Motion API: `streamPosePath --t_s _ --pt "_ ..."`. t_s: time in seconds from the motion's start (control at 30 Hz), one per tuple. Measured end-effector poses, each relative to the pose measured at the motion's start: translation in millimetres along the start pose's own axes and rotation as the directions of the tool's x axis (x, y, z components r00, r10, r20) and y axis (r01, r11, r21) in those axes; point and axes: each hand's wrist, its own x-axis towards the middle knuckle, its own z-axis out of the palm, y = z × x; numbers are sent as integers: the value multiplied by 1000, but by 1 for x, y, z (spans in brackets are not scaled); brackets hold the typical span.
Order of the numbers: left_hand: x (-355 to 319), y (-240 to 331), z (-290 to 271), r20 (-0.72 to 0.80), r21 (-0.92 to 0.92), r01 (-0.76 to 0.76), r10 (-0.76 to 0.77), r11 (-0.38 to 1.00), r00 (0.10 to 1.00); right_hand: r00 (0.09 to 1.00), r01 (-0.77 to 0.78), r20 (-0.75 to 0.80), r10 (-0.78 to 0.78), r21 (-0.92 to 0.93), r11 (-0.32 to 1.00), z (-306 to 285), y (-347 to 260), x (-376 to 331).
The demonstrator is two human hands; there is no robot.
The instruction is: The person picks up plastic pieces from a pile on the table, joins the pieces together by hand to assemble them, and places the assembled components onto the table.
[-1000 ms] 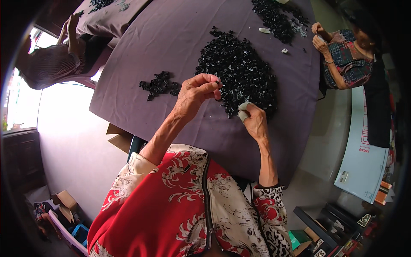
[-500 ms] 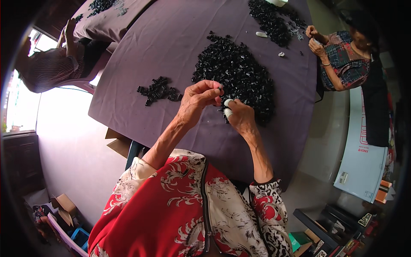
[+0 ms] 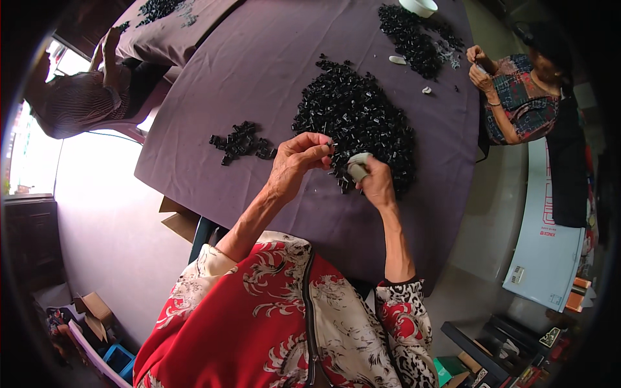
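Left grip (image 3: pixel 304 158) is curled shut near the centre of the frame, fingertips pinching a small black piece (image 3: pixel 330 143) at the near edge of the big pile (image 3: pixel 356 119). Right grip (image 3: pixel 372 181) sits just beside it, slightly lower and to the right, closed around a pale grey lump (image 3: pixel 358 165) whose kind I cannot tell. Both hover over the purple table (image 3: pixel 259 58), at the pile's lower edge.

Against half a second ago, the hands have kept their pose and closeness: both still shut, still nearly touching over the same edge of the pile. A second ago the right hand lay lower and further right, apart from the left; it has since come up beside it.

A small heap (image 3: pixel 242 141) of black pieces lies on the table left of the hands, well apart from the big pile. At the upper right of the frame a second pile (image 3: pixel 414 39) spreads beside a white bowl (image 3: pixel 418 6), with a few pale bits near it. A second person (image 3: pixel 517 97) sits at the right edge, hands together at the table rim. A third person (image 3: pixel 77 103) leans at the upper left
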Motion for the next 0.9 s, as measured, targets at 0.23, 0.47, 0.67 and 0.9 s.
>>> streamPosePath --t_s 0.23,0.47,0.67,0.9 --pt "-1 -7 2 2 22 41 -41 999 999 893 -392 170 417 751 532 -14 -12 1" --pt "-1 -27 9 11 -48 79 -79 996 997 925 -345 146 351 708 616 -17 -30 1" --pt "-1 -29 17 -7 -61 59 -60 996 998 952 -262 -2 307 517 815 -11 -48 4" --pt "-2 -29 22 -95 -81 48 -56 996 994 916 256 -189 -352 -400 880 -8 -60 4"
